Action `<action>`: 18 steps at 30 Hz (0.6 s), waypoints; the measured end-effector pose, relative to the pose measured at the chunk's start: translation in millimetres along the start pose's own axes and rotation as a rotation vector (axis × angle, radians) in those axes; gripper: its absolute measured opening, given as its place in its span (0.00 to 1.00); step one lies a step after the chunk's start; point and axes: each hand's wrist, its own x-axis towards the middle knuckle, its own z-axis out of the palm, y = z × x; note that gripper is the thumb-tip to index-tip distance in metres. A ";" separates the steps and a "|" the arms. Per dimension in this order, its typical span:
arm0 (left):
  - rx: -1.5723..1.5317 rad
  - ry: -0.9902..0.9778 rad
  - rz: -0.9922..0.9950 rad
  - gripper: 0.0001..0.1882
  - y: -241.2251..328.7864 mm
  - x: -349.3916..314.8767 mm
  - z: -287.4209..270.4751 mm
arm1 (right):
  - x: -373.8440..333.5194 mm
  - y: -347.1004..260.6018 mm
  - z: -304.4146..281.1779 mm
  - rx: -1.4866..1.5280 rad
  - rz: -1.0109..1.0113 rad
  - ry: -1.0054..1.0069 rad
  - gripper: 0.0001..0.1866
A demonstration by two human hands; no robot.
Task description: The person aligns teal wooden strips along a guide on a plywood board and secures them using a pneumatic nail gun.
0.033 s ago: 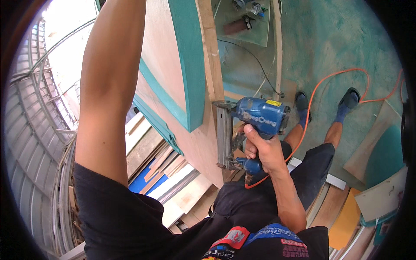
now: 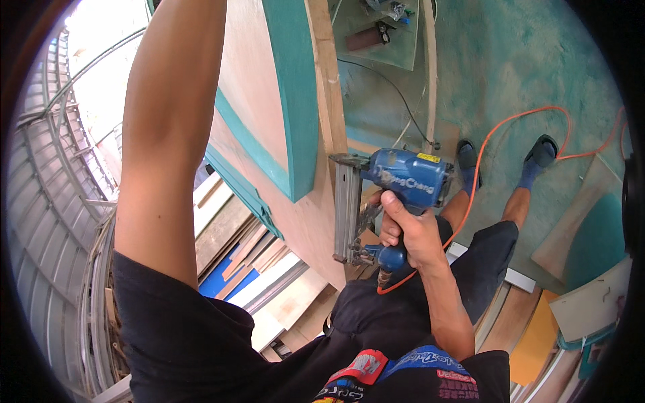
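Note:
My right hand [image 2: 411,234] is closed round the grip of a blue air nail gun [image 2: 411,178], thumb along its upper side. The gun's nose touches or nearly touches the edge of a long wooden strip [image 2: 325,74]; which of the two I cannot tell. Its grey magazine [image 2: 347,211] points down toward my lap. An orange air hose [image 2: 478,158] runs from the base of the grip. Beside the strip stands a pale wooden panel [image 2: 252,87] with teal-painted curved edging [image 2: 295,101]. My left arm [image 2: 168,101] reaches up past the top edge, its hand out of sight.
Several boards [image 2: 235,235] lie stacked below the panel. More planks [image 2: 500,316] lie at the lower right, near a yellow sheet [image 2: 537,336]. The hose crosses the green-stained floor [image 2: 524,54] by my feet. Corrugated metal sheeting [image 2: 47,188] rises at the left.
The nail gun has tilted very slightly in my right hand's grip. Otherwise the two frames look nearly the same.

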 end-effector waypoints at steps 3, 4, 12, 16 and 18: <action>-0.043 0.008 -0.039 0.15 -0.7 -15.2 3.2 | -8.3 1.8 6.9 0.051 0.030 -0.002 0.19; -0.057 0.011 -0.053 0.15 -0.8 -19.8 3.5 | -9.7 4.7 10.1 0.062 0.027 0.006 0.19; -0.163 0.040 -0.144 0.15 3.2 -55.3 13.1 | -16.5 67.4 19.1 0.144 0.071 0.014 0.20; -0.208 0.055 -0.166 0.15 8.6 -68.6 21.7 | -18.2 93.1 19.2 0.162 0.096 0.008 0.21; -0.224 0.063 -0.173 0.15 11.1 -75.9 26.0 | -18.2 109.7 22.4 0.155 0.075 0.023 0.21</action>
